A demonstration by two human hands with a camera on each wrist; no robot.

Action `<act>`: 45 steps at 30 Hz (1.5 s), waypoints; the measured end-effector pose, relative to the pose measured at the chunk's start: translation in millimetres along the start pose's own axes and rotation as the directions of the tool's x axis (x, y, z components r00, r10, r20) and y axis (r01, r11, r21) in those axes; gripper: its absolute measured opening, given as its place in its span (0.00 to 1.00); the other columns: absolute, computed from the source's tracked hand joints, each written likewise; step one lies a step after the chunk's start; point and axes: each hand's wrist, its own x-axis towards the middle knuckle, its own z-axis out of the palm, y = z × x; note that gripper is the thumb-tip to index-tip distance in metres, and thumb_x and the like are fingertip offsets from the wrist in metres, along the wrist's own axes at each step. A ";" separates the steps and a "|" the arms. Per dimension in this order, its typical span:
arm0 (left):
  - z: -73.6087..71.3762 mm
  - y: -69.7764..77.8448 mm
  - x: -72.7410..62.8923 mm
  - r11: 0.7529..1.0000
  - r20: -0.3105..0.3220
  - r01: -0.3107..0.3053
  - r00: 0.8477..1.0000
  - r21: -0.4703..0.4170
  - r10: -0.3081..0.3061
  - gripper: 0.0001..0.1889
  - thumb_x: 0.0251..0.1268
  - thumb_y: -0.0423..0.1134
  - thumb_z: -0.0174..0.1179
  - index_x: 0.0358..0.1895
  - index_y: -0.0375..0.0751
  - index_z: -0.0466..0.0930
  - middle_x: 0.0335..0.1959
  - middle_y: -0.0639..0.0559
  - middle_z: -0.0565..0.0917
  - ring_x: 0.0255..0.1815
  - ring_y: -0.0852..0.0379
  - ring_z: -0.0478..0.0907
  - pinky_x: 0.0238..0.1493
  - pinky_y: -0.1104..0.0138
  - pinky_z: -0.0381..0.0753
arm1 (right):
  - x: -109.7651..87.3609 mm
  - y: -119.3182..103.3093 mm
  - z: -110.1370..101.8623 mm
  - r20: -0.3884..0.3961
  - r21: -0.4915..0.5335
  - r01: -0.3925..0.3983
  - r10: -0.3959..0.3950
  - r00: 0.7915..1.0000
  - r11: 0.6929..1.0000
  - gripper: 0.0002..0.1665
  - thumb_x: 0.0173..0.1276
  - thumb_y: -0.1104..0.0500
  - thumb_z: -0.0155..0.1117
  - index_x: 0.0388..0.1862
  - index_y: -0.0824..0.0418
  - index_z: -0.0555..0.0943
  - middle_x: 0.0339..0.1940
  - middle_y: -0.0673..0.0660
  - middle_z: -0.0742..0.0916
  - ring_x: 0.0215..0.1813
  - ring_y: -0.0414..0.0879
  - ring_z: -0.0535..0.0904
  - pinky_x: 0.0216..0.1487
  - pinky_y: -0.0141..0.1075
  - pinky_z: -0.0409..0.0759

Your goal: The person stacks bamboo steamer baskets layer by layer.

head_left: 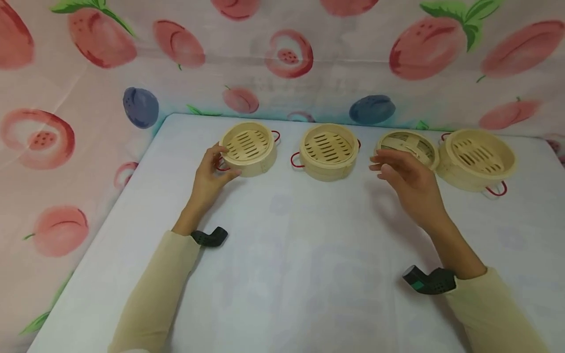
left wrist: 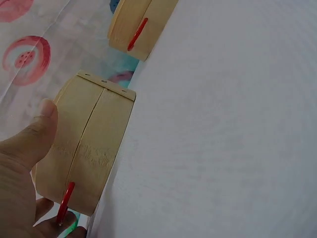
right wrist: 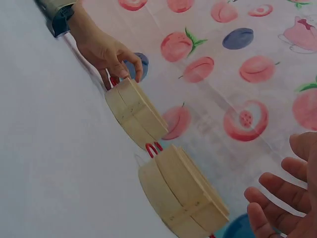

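Note:
My left hand (head_left: 211, 175) grips the leftmost small bamboo steamer basket (head_left: 254, 165) at its left side. In the left wrist view the thumb (left wrist: 43, 124) lies along the wall of this steamer (left wrist: 91, 144), and the other fingers are beside its red loop handle (left wrist: 65, 203), partly hidden. My right hand (head_left: 412, 189) is raised with loosely bent fingers and holds nothing. It overlaps a round bamboo piece (head_left: 425, 146) with crossing strips inside its rim. The right wrist view shows the right hand's fingers (right wrist: 282, 193) spread, apart from the steamers.
A second slatted steamer basket (head_left: 328, 169) with red handles stands in the middle of the row. At the right end, another steamer basket (head_left: 468, 179) sits against the round bamboo piece. The white table (head_left: 287, 274) meets a peach-patterned cloth (head_left: 176, 93) behind and at left.

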 end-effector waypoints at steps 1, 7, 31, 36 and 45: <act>0.7 -1.7 0.0 1.000 -0.002 -0.008 1.000 0.008 0.008 0.32 0.54 0.32 0.70 0.62 0.38 0.66 0.74 0.43 0.55 0.71 0.44 0.56 0.69 0.54 0.57 | 1.8 1.8 3.5 0.000 0.011 -0.006 0.006 1.000 1.000 0.19 0.72 0.70 0.53 0.61 0.68 0.74 0.52 0.64 0.80 0.53 0.49 0.79 0.49 0.29 0.77; 3.3 -5.6 0.3 0.993 -0.041 -0.070 0.996 0.094 0.075 0.30 0.51 0.34 0.72 0.58 0.39 0.69 0.68 0.42 0.64 0.68 0.46 0.62 0.66 0.56 0.63 | 6.7 13.8 23.0 0.017 -0.020 -0.059 0.060 0.998 0.998 0.16 0.73 0.66 0.53 0.58 0.69 0.75 0.49 0.66 0.81 0.50 0.48 0.80 0.49 0.31 0.78; -18.5 38.1 0.2 0.983 -0.067 -0.077 0.996 -0.169 0.066 0.22 0.45 0.21 0.70 0.46 0.30 0.73 0.47 0.44 0.75 0.50 0.55 0.75 0.50 0.66 0.77 | 23.1 3.3 54.1 0.064 -0.077 0.061 -0.056 0.996 0.995 0.23 0.66 0.73 0.60 0.60 0.67 0.74 0.55 0.65 0.78 0.56 0.55 0.75 0.51 0.33 0.76; -14.6 44.9 0.4 0.969 -0.038 -0.130 0.991 -0.208 0.125 0.23 0.41 0.17 0.70 0.44 0.27 0.74 0.48 0.44 0.76 0.50 0.53 0.76 0.46 0.69 0.79 | 37.1 -10.4 69.1 0.093 -0.087 0.086 -0.078 0.993 0.992 0.28 0.61 0.75 0.64 0.62 0.68 0.72 0.58 0.62 0.77 0.58 0.54 0.74 0.53 0.45 0.77; -6.2 58.9 -3.6 0.958 0.043 -0.192 0.978 -0.214 0.206 0.24 0.37 0.14 0.69 0.43 0.26 0.74 0.55 0.39 0.76 0.53 0.53 0.75 0.47 0.63 0.79 | 49.4 -42.0 87.7 0.125 -0.092 -0.042 0.054 0.991 0.995 0.30 0.64 0.69 0.65 0.65 0.68 0.69 0.62 0.63 0.73 0.63 0.57 0.69 0.59 0.53 0.71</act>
